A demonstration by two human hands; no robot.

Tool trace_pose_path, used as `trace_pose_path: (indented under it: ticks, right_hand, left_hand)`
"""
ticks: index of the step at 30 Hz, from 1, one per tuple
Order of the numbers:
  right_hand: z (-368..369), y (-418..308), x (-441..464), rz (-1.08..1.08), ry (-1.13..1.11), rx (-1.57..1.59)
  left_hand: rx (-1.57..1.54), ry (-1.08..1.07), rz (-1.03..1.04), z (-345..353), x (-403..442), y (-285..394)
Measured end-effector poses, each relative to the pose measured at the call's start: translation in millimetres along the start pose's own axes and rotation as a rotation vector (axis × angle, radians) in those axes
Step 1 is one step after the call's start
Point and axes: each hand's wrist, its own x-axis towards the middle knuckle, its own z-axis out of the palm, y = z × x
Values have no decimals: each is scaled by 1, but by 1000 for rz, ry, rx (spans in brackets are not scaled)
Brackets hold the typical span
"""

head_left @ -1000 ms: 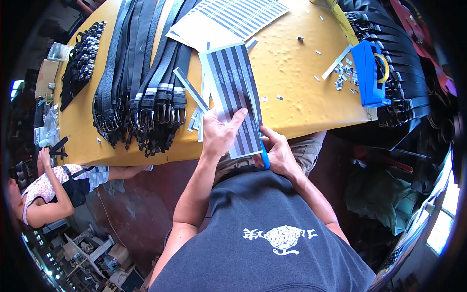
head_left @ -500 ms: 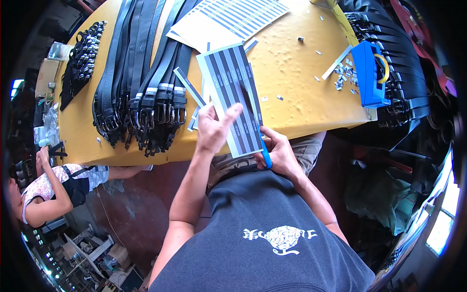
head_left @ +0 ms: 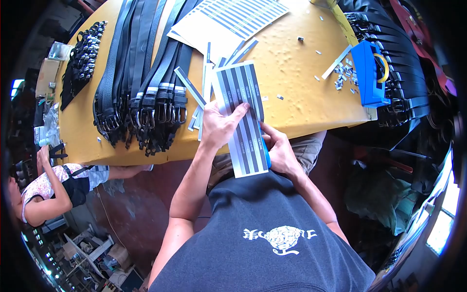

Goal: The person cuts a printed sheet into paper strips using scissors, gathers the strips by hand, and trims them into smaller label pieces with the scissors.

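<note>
My left hand point(head_left: 217, 125) is closed on a sheet of striped labels point(head_left: 241, 141), its thumb pressed across the front. "GENUINE LEATHER" is printed along the dark and light stripes. On the sheet's right edge, my right hand point(head_left: 282, 152) is closed round blue-handled scissors point(head_left: 266, 155), whose blades are mostly hidden behind and along the sheet. Several cut label strips point(head_left: 189, 87) lie on the table just beyond my left hand. Further back rests a stack of larger label sheets point(head_left: 228, 22).
Black belts with buckles point(head_left: 155, 97) cover the left of the yellow table point(head_left: 301, 92). A pile of buckles point(head_left: 87, 51) lies further left. At right stand a blue tape dispenser point(head_left: 368, 73), small label pieces point(head_left: 346, 75) and more belts point(head_left: 404, 78). Another person point(head_left: 58, 190) is at the left.
The label sheet has come down toward my body and slightly right, with my left thumb now higher on it. More strips show behind it, and the scissors are more covered.
</note>
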Motion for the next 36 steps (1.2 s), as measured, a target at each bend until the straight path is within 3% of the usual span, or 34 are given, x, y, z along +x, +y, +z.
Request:
trace_pose_path:
  ticks: [36]
  right_hand:
    - [-7, 14, 3, 31, -23, 53]
  left_hand:
    - [-97, 36, 30, -6, -2, -8]
